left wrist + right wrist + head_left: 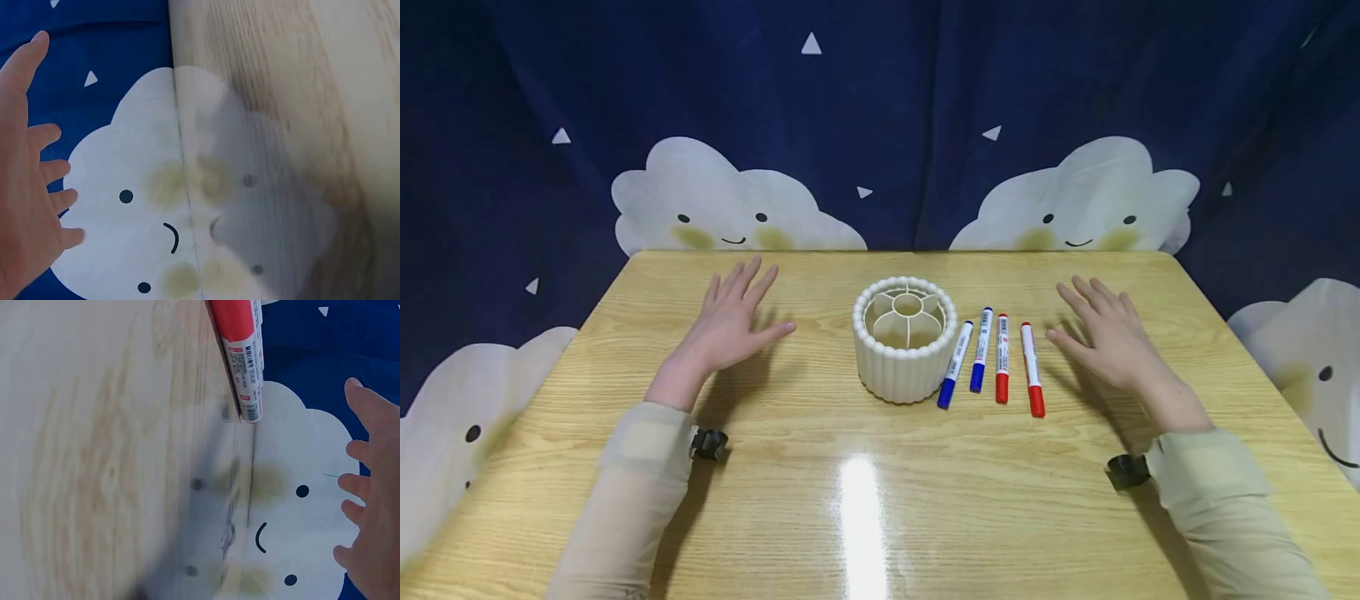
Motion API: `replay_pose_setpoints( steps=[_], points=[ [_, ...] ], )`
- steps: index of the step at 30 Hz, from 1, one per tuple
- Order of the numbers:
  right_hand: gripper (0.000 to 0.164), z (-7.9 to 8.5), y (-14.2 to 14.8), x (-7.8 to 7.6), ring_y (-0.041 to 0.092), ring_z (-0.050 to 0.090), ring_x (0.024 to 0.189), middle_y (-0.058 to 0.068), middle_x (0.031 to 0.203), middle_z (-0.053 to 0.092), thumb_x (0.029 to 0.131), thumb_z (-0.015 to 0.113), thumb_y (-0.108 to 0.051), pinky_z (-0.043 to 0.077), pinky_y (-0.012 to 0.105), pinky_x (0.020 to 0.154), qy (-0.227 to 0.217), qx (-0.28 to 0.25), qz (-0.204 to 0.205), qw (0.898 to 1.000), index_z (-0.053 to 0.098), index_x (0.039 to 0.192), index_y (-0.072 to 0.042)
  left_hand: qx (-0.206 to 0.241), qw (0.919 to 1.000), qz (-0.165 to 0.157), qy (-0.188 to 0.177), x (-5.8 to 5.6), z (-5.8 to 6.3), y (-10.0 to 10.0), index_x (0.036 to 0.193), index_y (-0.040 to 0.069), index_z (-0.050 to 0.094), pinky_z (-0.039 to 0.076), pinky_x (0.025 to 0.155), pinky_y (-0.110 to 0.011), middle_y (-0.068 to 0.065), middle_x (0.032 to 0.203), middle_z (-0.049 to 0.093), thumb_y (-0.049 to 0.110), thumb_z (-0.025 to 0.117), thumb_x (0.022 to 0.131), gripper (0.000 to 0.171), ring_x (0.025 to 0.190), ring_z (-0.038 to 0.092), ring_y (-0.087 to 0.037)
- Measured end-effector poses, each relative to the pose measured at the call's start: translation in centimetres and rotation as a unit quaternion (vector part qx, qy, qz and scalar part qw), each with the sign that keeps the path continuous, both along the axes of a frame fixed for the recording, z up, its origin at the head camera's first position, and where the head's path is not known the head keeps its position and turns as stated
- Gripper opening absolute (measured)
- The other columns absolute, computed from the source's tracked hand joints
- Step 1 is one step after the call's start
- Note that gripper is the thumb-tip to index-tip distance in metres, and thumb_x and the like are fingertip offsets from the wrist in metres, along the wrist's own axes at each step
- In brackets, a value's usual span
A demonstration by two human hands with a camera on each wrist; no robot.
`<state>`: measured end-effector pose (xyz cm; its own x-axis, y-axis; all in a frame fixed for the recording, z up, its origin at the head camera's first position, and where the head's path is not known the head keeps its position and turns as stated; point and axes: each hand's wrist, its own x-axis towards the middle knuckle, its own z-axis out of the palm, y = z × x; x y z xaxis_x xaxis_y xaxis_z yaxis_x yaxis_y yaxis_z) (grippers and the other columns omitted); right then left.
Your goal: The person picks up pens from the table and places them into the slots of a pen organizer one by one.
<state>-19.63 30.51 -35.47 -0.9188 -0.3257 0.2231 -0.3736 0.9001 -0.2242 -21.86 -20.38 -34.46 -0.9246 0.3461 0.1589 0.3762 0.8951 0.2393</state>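
Note:
A round cream pen holder (pixel 897 375) with a beaded rim and a flower-shaped divider stands mid-table. To its right lie two blue-capped markers, one close beside the holder (pixel 956 364) and the other a little apart (pixel 981 350). Two red-capped markers (pixel 1002 358) (pixel 1032 369) continue the row; a red-capped marker (pixel 244 369) also shows large in the right wrist view. My left hand (pixel 726 321), left of the holder, has its fingers spread and holds nothing. My right hand (pixel 1105 337), fingers likewise extended, is nearest the outer red marker and holds nothing.
The wooden table (pixel 775 500) ends at a back edge against a dark blue curtain (pixel 895 100) printed with smiling white clouds. A bright light reflection lies on the tabletop in front of the holder. Each sleeve carries a small black wrist camera (pixel 709 444).

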Motion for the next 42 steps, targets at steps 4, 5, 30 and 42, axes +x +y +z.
replay_pose_setpoints(
  steps=[4,5,30,42],
  points=[
    [0.070,-0.1,-0.3,-0.2,0.041,0.017,0.133,0.019,0.147,0.021,0.090,0.048,-0.046,0.012,0.060,0.106,-0.030,-0.022,-0.008,0.999,0.019,0.146,-0.016,0.026,0.9997,-0.001,-0.006,0.1,-0.2,0.2,0.147,0.018,0.008,0.008,0.111,-0.052,-0.010,0.153,0.006,0.066,0.047,0.081,0.091,0.138,0.009,-0.034],
    [0.071,-0.2,-0.4,-0.2,0.042,0.020,0.132,0.020,0.147,0.023,0.090,0.048,-0.047,0.016,0.061,0.104,-0.041,-0.030,-0.012,0.999,0.018,0.146,-0.017,0.036,0.9993,0.000,-0.012,0.1,-0.2,0.3,0.147,0.018,0.007,0.011,0.111,-0.052,-0.010,0.152,0.008,0.065,0.047,0.081,0.091,0.137,0.012,-0.034],
    [0.068,-1.1,-2.4,-1.9,0.017,0.058,0.067,0.025,0.111,0.054,0.088,0.056,-0.037,0.046,0.038,0.071,-0.206,-0.081,-0.052,0.974,0.030,0.139,-0.001,0.429,0.8820,-0.115,-0.158,0.8,0.5,6.0,0.144,0.010,0.023,0.031,0.104,-0.049,-0.012,0.147,0.026,0.009,0.068,0.079,0.079,0.131,0.031,-0.032],
    [0.067,-1.6,-3.6,-2.4,0.015,0.057,0.057,0.019,0.096,0.055,0.084,0.062,-0.032,0.045,0.026,0.053,-0.241,-0.093,-0.079,0.963,0.035,0.134,0.003,0.448,0.8587,-0.165,-0.186,-0.8,-1.7,8.5,0.142,0.026,0.028,0.037,0.102,-0.041,0.002,0.145,0.031,0.019,0.077,0.072,0.086,0.128,0.036,-0.026]
  ],
)
